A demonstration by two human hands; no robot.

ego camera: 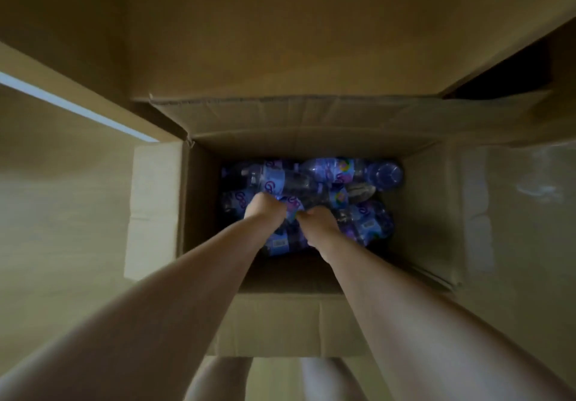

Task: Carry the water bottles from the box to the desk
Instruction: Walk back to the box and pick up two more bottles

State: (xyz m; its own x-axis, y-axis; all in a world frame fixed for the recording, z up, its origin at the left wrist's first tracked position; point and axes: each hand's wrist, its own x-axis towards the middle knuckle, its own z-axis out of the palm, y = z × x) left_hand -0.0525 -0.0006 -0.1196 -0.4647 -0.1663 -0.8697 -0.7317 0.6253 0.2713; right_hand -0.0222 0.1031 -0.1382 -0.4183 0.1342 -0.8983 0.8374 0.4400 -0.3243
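Note:
An open cardboard box (414,213) stands on the floor below me. Several clear water bottles with purple-blue labels (330,170) lie jumbled at its bottom. Both my arms reach deep into the box. My left hand (265,209) is curled down onto a bottle in the middle of the pile (290,182). My right hand (319,224) is beside it, fingers curled into the bottles, and seems to grip one (361,223). The fingertips of both hands are hidden among the bottles. The desk is not in view.
The box's four flaps are folded outward; the far flap (280,113) leans against a tall cardboard wall (280,26). A pale strip of light (71,104) shows at the left. My legs (218,379) stand at the near flap.

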